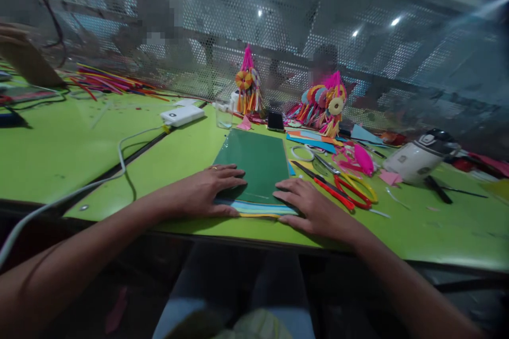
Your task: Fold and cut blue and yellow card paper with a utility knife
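A stack of coloured sheets lies near the table's front edge, with a dark green sheet on top. Light blue and yellow sheets show beneath it along the near side. My left hand rests on the stack's left side, fingers stretched over the green sheet and thumb along the near edge. On the right side, my right hand lies with its fingers extended over the sheets and its thumb at the near corner. Both hands are open and touch the stack. To the right lie orange-handled scissors and another pair of scissors.
A white power bank with a cable sits left, near a clear glass. Behind are a phone and tasselled ornaments. A white kettle-like container stands right. Pink yarn and paper scraps lie around the scissors.
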Available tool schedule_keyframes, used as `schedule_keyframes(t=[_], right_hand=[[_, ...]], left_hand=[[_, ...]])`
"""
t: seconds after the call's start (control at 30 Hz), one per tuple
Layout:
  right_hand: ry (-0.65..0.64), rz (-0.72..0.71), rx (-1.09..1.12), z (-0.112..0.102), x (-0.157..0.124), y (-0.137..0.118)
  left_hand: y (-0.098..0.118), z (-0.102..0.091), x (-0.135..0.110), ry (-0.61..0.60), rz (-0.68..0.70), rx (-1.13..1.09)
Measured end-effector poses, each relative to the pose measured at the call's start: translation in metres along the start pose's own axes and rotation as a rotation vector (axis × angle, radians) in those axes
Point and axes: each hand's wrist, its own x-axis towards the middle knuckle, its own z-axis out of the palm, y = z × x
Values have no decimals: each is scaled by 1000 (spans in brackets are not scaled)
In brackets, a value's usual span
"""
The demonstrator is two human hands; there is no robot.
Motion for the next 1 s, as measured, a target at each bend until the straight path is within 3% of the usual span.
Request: schedule_keyframes(t=[0.17,0.33,0.47,0.67,1.0], right_hand=[[10,2,79,-3,0,11],[-157,-8,137,-25,15,20],[-240,-51,188,-34,32,33],[-171,-37,158,-20,29,41],[-14,-87,58,-16,24,25]], left_hand=[[-2,-11,18,-62,61,21],[0,-26,28,-143,77,13],[1,-25,28,-121,74,21],[-2,-19,25,-42,66,-7],[10,-9,14,44,85,35]])
